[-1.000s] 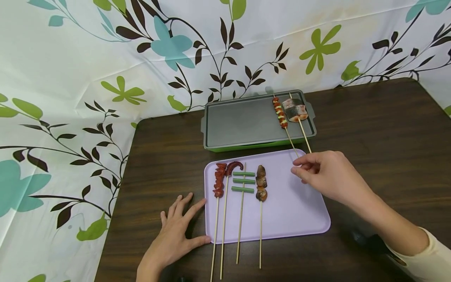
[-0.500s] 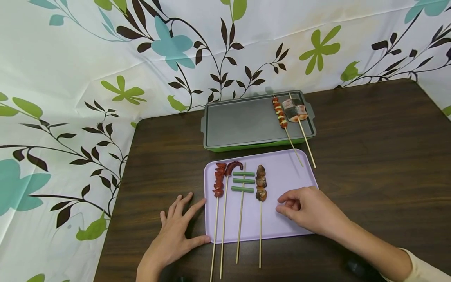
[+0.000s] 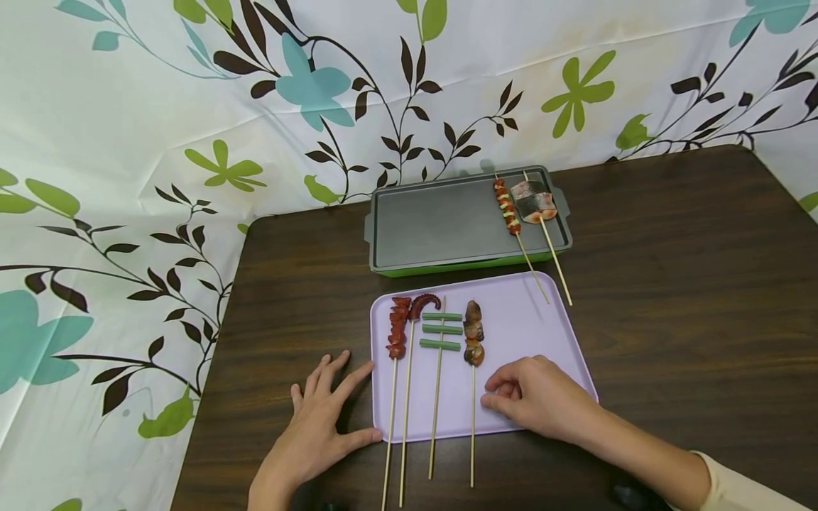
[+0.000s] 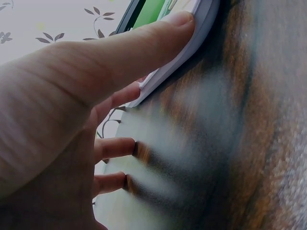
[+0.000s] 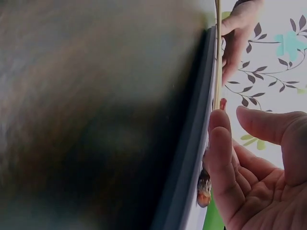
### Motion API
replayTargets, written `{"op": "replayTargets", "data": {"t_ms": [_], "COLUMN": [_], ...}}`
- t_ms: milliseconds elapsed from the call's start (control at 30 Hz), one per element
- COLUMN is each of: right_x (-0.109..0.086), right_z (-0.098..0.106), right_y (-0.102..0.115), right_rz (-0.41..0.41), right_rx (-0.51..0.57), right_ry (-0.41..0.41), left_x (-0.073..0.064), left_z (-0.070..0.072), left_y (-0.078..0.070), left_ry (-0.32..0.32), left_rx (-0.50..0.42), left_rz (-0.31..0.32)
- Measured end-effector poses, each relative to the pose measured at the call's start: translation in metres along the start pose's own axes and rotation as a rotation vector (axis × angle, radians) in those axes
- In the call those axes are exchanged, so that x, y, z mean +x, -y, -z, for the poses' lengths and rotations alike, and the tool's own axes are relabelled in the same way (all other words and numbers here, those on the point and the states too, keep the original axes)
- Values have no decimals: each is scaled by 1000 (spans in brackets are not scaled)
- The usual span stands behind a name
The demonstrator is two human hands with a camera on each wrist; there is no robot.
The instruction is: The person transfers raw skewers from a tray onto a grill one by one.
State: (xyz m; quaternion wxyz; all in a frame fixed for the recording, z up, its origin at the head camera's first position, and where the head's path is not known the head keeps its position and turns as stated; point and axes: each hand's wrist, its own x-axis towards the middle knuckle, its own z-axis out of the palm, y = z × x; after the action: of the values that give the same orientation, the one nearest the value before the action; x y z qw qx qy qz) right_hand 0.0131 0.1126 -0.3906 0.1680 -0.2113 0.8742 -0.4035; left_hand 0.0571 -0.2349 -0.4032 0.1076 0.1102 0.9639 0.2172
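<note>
My left hand (image 3: pixel 313 433) lies with fingers spread on the table, its thumb (image 4: pixel 144 45) touching the edge of the lilac tray (image 3: pixel 527 330). Over the tray's right half, my right hand (image 3: pixel 540 397) holds nothing; thumb and fingers are bent with a gap between them. Just left of its fingertips is the stick of a skewer with browned, shell-like pieces (image 3: pixel 473 333). Further left on the tray lie a skewer of green stalks (image 3: pixel 441 329), an octopus tentacle skewer (image 3: pixel 418 304) and a skewer of red pieces (image 3: pixel 397 330), their sticks overhanging the front edge.
Behind the tray stands a grey grill plate (image 3: pixel 434 220) on a green base. At its right end lie a red-and-green skewer (image 3: pixel 507 206) and a fish skewer (image 3: pixel 533 201), sticks reaching over the tray. A patterned sheet (image 3: pixel 409 85) hangs behind the dark wooden table (image 3: pixel 690 284).
My right hand has let go of the sticks at the grill and moved down and left over the tray, near the browned skewer. The left hand has stayed in place.
</note>
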Motion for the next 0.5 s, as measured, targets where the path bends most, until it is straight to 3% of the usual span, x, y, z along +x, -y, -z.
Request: {"op": "replayTargets", "data": {"t_ms": [500], "right_x": [10], "right_z": [-14], "right_y": [-5], "right_rz": [-20], "right_rx": [74], "right_ry": [26], "left_x": [-1], "left_z": [0], "left_y": [0], "left_ry": [-7], "left_rx": [0], "left_rz": [-5]}}
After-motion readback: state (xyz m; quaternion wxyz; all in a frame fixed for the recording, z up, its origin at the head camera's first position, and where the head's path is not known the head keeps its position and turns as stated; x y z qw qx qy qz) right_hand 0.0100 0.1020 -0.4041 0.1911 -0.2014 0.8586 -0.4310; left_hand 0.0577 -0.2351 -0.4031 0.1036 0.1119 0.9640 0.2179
